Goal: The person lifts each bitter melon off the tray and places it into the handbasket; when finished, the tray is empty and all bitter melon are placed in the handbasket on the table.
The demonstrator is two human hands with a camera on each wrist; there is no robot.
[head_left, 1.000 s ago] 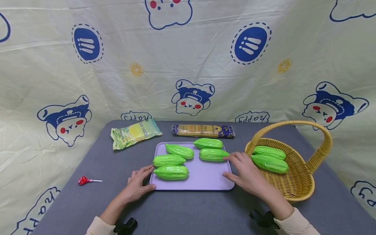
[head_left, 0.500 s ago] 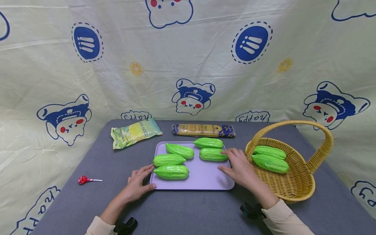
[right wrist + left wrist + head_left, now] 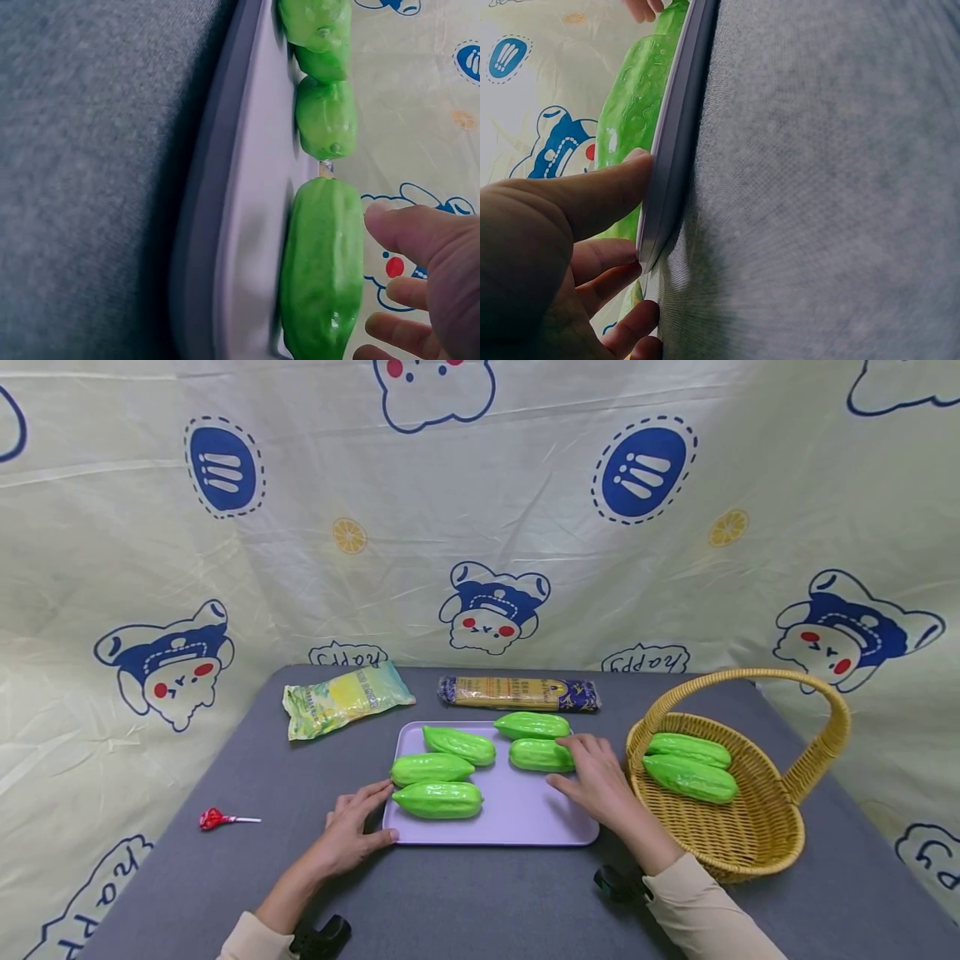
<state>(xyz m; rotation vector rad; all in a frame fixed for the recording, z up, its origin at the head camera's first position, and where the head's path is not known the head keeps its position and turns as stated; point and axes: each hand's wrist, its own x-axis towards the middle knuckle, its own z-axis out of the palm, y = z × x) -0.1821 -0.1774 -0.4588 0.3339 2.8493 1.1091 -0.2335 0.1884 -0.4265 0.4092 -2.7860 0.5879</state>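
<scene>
A lilac tray lies on the table with several green, ridged bitter melons. Three are at its left, the lowest a shiny bitter melon. At its right are a rear bitter melon and a nearer bitter melon. My left hand rests at the tray's front left corner, its thumb touching the rim. Over the tray's right side is my right hand, fingers spread beside the nearer bitter melon. In the right wrist view the thumb appears apart from that bitter melon.
A wicker basket with an arched handle stands at the right, holding two bitter melons. Behind the tray lie a green-yellow packet and a long noodle-like packet. A red lollipop lies at the left.
My right hand has moved a little leftward over the tray, along the nearer right bitter melon. The left hand, tray and bitter melons have stayed in place.
</scene>
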